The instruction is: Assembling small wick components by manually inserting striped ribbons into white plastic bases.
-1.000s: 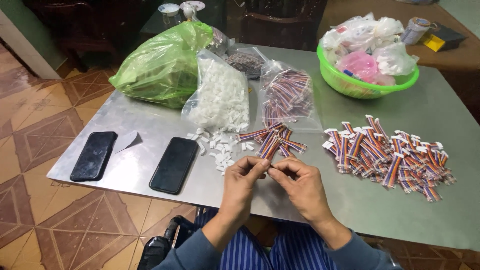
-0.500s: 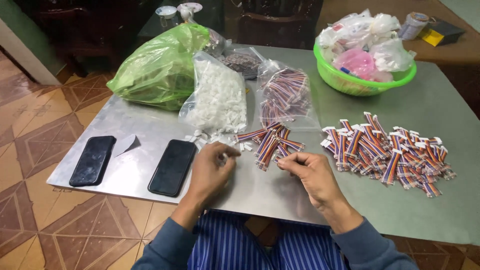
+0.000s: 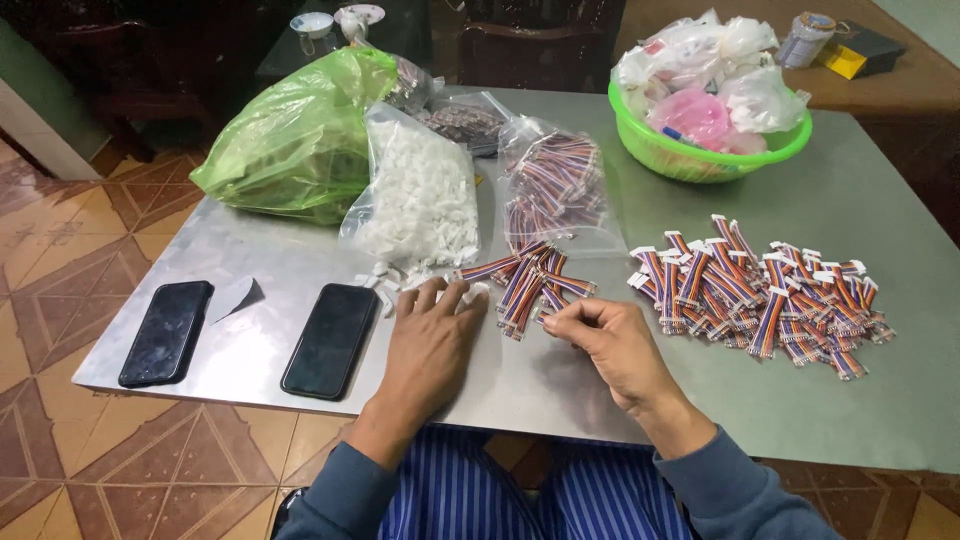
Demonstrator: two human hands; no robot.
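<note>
the left hand (image 3: 430,345) lies palm down on the metal table (image 3: 880,200), fingers spread and flat, holding nothing; its fingertips (image 3: 440,297) rest among the loose white connectors (image 3: 385,278) that have spilled at the mouth of the clear bag of white connectors (image 3: 420,200). the right hand (image 3: 610,345) is closed to a narrow pinch, thumb and forefinger pressed on what looks like the end of one short striped ribbon cable, though the piece is too small to tell for sure. just ahead of both sets of fingertips, between the hands, sits the small heap of bare ribbon cables (image 3: 530,280). beyond that heap lies a clear bag of more cables (image 3: 555,185). well to the right of the pinching fingers spreads the pile of finished cables with white ends (image 3: 760,290). just left of the flat hand lies a black phone (image 3: 332,338), and further left a second phone (image 3: 167,332). far ahead of the fingers are a green plastic bag (image 3: 300,140) and a green basin (image 3: 700,160) full of small bags.

the likely slip, as i judge it: the flat left hand could sweep the loose connectors towards the table edge or under the phone, since they are light and lie right under the fingers. the pinched cable could also drop back into the bare heap, where it would be hard to single out again.
</note>
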